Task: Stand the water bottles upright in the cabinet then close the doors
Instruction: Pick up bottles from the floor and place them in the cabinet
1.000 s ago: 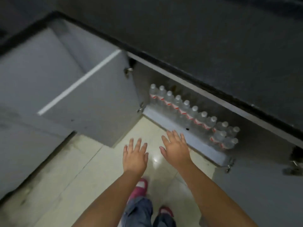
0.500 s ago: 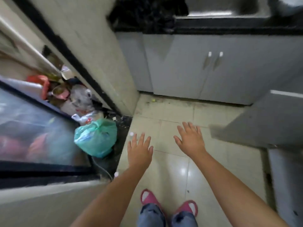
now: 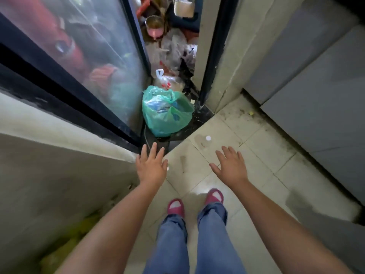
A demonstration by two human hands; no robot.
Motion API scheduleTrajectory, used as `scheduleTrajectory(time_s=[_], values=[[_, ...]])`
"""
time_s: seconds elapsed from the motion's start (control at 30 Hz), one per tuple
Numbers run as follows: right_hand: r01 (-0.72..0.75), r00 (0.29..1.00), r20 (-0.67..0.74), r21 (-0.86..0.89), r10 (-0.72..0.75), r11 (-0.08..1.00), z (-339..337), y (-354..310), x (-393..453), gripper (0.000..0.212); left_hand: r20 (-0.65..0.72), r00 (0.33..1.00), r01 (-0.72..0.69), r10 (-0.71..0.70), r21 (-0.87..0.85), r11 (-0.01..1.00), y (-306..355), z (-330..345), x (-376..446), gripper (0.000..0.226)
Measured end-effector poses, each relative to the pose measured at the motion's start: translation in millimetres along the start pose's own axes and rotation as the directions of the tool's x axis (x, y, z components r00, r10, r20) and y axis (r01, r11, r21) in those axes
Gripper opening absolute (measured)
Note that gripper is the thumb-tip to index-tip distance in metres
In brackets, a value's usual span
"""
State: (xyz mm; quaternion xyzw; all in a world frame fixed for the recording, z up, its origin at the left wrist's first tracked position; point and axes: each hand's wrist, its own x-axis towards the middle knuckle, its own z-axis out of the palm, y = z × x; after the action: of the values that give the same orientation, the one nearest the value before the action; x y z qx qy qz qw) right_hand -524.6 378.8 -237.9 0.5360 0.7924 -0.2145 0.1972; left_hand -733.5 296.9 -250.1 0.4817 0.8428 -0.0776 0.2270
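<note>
A clear water bottle (image 3: 204,142) with a white cap stands on the tiled floor, just ahead of my hands. A second white cap (image 3: 168,168) peeks out at the right edge of my left hand (image 3: 151,168); its bottle is hidden. Both hands hover over the floor with straight, spread fingers and hold nothing. My right hand (image 3: 231,167) is a little below and right of the standing bottle. The open cabinet with the row of bottles is out of view.
A green plastic bag (image 3: 166,111) sits in the corner by a glass sliding door (image 3: 83,56), with clutter behind it. Closed grey cabinet fronts (image 3: 316,99) line the right side. A pale wall (image 3: 49,165) runs along the left. My feet in pink slippers (image 3: 175,207) stand on the tiles.
My view has swung left, away from the open cabinet and its bottle row, to the corner with the green bag. Both hands stay open and empty in front of me.
</note>
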Motion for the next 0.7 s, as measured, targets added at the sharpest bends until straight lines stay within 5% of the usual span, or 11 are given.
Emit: scheduleTrajectory(time_s=[0.37,0.7], values=[[0.140,0.986,0.115,-0.175,-0.121,0.975,39.5,33.7,182.9,0.053,0.159,0.948,0.299,-0.278,-0.128,0.946,3.1,103.6,87.4,0.054],[0.197,0.966,0.219,-0.282,-0.137,0.939,172.3,61.2,315.4,0.052,0.332,0.887,0.375,-0.321,-0.114,0.920,-11.7,275.4,164.9,0.053]])
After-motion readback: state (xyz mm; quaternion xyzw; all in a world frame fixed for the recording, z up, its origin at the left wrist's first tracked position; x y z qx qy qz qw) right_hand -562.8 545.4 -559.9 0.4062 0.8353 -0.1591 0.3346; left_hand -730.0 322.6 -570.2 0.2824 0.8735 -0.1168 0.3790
